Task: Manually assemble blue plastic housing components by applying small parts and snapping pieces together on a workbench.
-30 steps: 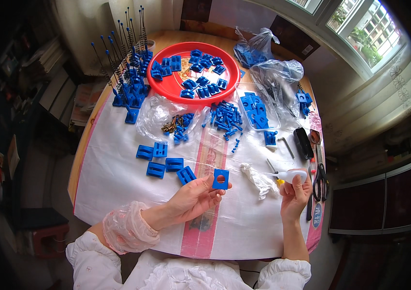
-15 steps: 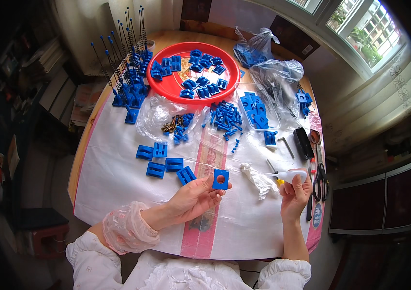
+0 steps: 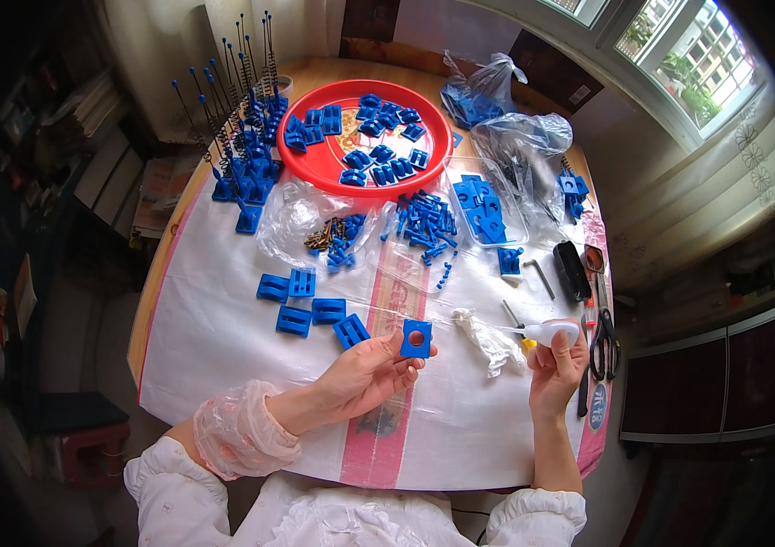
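Observation:
Between the thumb and fingers of my left hand [image 3: 371,372] is a square blue plastic plate [image 3: 415,329] with a round hole in its middle. My right hand [image 3: 557,369] is closed around a small white squeeze bottle [image 3: 553,331], its thin nozzle pointing left toward the plate but well apart from it. A crumpled white tissue [image 3: 489,341] lies between the two hands. Just beyond my left hand, several blue slotted blocks [image 3: 329,311] rest on the white table cover [image 3: 223,356].
A red round tray [image 3: 289,169] with blue parts stands at the back. Tall springs on blue bases [image 3: 246,182] crowd the back left. Blue pins [image 3: 425,221] and a clear tub [image 3: 517,235] lie mid-table. Scissors [image 3: 602,346], a hex key [image 3: 540,279] and a black case [image 3: 572,271] are at right.

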Demonstrator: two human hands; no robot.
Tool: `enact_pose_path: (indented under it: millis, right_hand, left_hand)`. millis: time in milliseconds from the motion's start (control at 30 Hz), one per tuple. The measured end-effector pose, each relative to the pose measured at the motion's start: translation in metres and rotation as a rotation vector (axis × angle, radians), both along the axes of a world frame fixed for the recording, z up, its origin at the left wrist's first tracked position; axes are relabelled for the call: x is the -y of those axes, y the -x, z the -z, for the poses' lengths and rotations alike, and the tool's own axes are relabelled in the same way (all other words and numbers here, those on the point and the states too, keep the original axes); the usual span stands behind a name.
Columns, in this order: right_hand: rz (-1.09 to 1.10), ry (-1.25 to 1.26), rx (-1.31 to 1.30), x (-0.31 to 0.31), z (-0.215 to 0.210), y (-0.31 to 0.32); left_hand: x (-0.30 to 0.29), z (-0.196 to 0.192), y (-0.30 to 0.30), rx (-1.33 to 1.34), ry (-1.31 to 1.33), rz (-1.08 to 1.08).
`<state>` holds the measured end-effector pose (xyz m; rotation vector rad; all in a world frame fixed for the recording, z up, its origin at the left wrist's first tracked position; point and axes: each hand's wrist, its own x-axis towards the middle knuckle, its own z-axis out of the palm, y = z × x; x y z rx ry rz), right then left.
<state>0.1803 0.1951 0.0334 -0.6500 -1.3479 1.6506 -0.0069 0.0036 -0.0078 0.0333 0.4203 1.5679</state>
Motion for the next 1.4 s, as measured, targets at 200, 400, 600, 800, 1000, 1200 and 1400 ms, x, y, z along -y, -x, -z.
enact_pose_path:
  millis: [200,400,600,800,1000,1200,1400]
  right_hand:
    - [-0.018,-0.001,0.005,-0.0019,0.0019,-0.0024]
    - [-0.04,-0.008,0.011,-0.003,0.0029,-0.0024]
    - [-0.035,-0.011,0.01,-0.0033,0.0039,-0.0034]
    - [-0.034,0.006,-0.008,-0.0021,0.0024,-0.0037]
    - [-0.018,0.067,-0.041,-0.0015,0.0005,-0.0025]
    - [-0.025,0.109,-0.074,-0.0015,-0.0004,-0.0016]
    - [-0.05,0.072,-0.087,-0.0003,0.0003,-0.0026]
  left_hand:
    - [0.0,-0.0037,-0.0007,-0.035,0.02,0.003]
    - [-0.0004,-0.0014,0.0002,0.002,0.012,0.007]
    - [-0.0001,-0.0016,0.0,0.005,0.003,0.006]
    - [-0.0002,-0.0004,-0.0006,-0.012,0.0,0.001]
    - [-0.0004,-0.001,0.0004,-0.021,0.001,-0.001]
    - [-0.001,-0.0035,0.0025,-0.028,-0.008,0.008]
    - [-0.0006,-0.0025,0.0026,-0.026,-0.027,0.01]
